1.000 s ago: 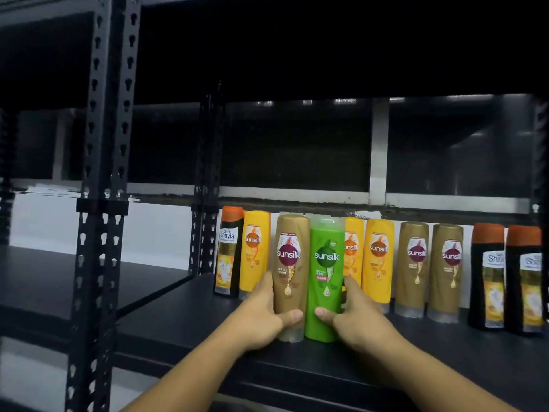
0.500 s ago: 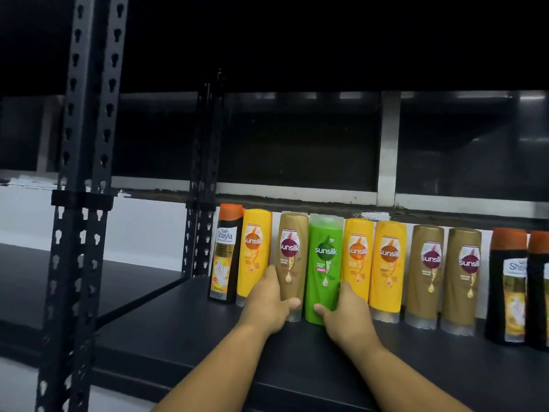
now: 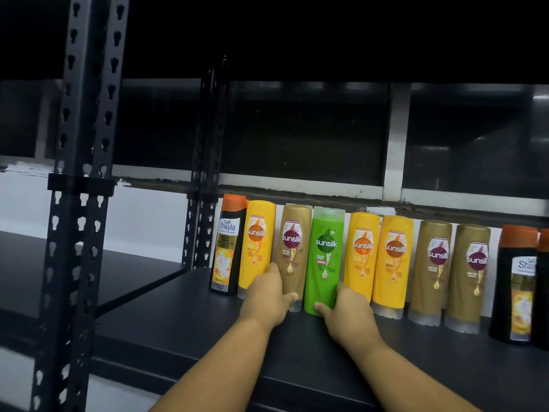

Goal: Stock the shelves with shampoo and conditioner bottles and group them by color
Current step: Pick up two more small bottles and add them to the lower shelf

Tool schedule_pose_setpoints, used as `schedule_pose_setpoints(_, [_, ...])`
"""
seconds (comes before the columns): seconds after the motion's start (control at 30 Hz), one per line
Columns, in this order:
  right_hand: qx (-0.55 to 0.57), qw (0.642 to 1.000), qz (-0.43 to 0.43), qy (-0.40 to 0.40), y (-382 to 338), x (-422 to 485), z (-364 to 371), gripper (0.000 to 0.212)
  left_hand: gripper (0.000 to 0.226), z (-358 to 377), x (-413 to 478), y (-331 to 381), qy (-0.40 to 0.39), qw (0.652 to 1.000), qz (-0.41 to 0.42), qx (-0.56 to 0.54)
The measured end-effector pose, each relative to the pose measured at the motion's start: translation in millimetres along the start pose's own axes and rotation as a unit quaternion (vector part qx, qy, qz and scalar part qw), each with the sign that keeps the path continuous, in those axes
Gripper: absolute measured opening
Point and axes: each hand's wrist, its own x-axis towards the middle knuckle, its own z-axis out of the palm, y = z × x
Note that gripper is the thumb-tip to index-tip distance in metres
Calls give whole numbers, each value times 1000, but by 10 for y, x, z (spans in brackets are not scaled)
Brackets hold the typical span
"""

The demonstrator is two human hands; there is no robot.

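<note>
We hold the brown bottle (image 3: 292, 254) low in our left hand (image 3: 264, 298) and the green bottle (image 3: 325, 257) in our right hand (image 3: 350, 313), both grips clamped.

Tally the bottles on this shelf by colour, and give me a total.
Black bottles: 3 (the last is cut off by the picture's edge)
Yellow bottles: 3
Brown bottles: 3, one gripped by the left hand
Green bottle: 1, gripped by the right hand
Total: 10
</note>
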Motion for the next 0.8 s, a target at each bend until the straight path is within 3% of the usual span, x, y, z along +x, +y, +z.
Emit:
schedule_pose_setpoints(0.3, [-115, 993, -5, 17, 7, -14, 34, 41, 41, -10, 11, -25, 3, 999, -28, 30])
schedule_pose_setpoints(0.8, [-163, 986, -5, 31, -4, -55, 7, 45, 38, -36, 15, -65, 2, 999, -20, 40])
